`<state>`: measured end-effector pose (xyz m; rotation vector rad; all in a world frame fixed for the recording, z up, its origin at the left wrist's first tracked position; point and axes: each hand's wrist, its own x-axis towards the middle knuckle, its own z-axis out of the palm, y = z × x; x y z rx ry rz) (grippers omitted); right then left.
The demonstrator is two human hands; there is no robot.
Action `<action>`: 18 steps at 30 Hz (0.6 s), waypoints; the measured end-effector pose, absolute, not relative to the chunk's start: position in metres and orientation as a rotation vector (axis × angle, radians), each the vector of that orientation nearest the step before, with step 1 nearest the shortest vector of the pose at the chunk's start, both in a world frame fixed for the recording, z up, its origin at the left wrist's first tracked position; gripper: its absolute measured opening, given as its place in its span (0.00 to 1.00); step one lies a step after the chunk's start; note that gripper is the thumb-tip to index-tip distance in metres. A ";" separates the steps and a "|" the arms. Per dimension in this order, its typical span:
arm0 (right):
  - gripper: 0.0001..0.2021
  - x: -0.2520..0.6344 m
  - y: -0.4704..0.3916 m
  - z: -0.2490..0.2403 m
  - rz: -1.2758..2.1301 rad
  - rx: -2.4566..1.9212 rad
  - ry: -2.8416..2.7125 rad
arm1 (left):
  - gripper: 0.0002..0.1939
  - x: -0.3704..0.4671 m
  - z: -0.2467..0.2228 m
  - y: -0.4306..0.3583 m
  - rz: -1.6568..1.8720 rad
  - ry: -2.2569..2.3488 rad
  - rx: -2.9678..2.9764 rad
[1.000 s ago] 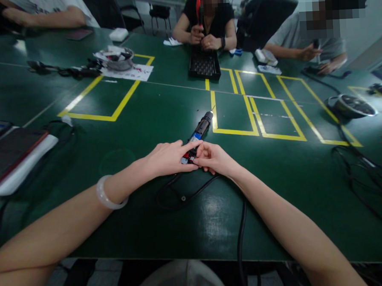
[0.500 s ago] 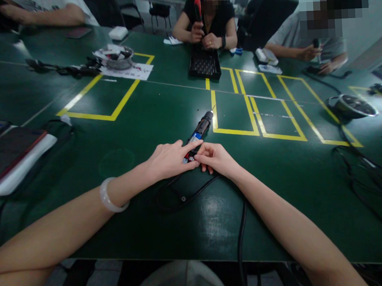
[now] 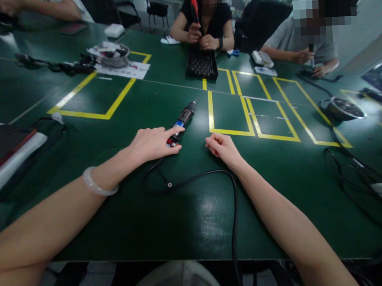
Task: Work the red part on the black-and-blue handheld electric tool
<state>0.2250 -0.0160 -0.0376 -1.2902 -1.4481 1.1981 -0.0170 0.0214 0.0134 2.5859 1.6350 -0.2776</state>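
Black electric screwdriver with a blue label (image 3: 184, 113), mid-frame on the dark green tabletop (image 3: 195, 219), and the label's way too small to read.

The bare left hand (image 3: 151, 144) has hold of its rear half from above, thumb and forefinger parted, other fingers hidden behind the knuckles, so most of the red back end is covered too. The bare right hand (image 3: 224, 150) is just right of center, apart from the tool, curled nearly closed; can't tell if something tiny's pinched in it. The thick black rubber cable (image 3: 235, 200) drops off the near edge at the bottom. The printed white paper sheet (image 3: 137, 70), upper left, has dark marks, but they're mush, and the round silvery metal bowl (image 3: 122, 59) hides part of it. The dark flat case with a reddish edge (image 3: 10, 144) gets cut off at far left.
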 end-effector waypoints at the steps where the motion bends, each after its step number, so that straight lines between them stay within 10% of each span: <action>1: 0.18 0.226 -0.015 -0.039 1.202 -1.289 -1.438 | 0.38 -0.024 0.013 0.029 -0.278 1.678 2.562; 18: 0.17 0.223 -0.015 -0.040 1.207 -1.283 -1.479 | 0.48 -0.179 -0.003 0.123 -0.179 2.277 2.080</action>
